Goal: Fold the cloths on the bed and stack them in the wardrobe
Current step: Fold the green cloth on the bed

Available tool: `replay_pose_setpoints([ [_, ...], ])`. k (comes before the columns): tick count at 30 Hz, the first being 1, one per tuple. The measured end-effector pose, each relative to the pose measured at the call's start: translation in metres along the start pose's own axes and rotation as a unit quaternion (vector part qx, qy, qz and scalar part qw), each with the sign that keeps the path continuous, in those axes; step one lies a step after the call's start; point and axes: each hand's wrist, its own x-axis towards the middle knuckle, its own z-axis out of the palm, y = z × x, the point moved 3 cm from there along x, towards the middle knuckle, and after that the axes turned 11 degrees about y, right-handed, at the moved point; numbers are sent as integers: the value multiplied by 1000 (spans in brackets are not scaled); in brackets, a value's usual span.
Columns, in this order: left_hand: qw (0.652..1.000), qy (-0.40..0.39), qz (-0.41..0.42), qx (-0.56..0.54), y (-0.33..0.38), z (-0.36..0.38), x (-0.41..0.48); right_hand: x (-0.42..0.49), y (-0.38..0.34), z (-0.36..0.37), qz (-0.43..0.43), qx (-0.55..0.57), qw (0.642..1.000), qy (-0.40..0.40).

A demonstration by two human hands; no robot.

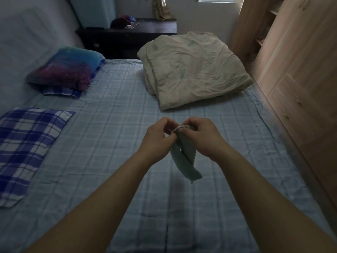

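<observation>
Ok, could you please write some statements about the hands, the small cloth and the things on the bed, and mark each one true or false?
1. The left hand and the right hand both pinch the small green cloth at its top. True.
2. The small green cloth lies flat on the bed sheet. False: it hangs from the hands, above the sheet.
3. A folded beige quilt lies at the far right of the bed. True.
4. The blue checked cloth lies to the right of the hands. False: it lies at the left side of the bed.
5. The wardrobe stands along the right side of the bed. True.
</observation>
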Motion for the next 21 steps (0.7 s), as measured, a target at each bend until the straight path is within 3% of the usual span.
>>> replay_pose_setpoints([
  [11, 995, -10, -91, -38, -49, 21, 9, -18, 13, -33, -4, -32, 995, 95],
  [21, 994, -17, -109, 7, -103, 44, 11, -29, 57, -64, 34, -97, 983, 153],
])
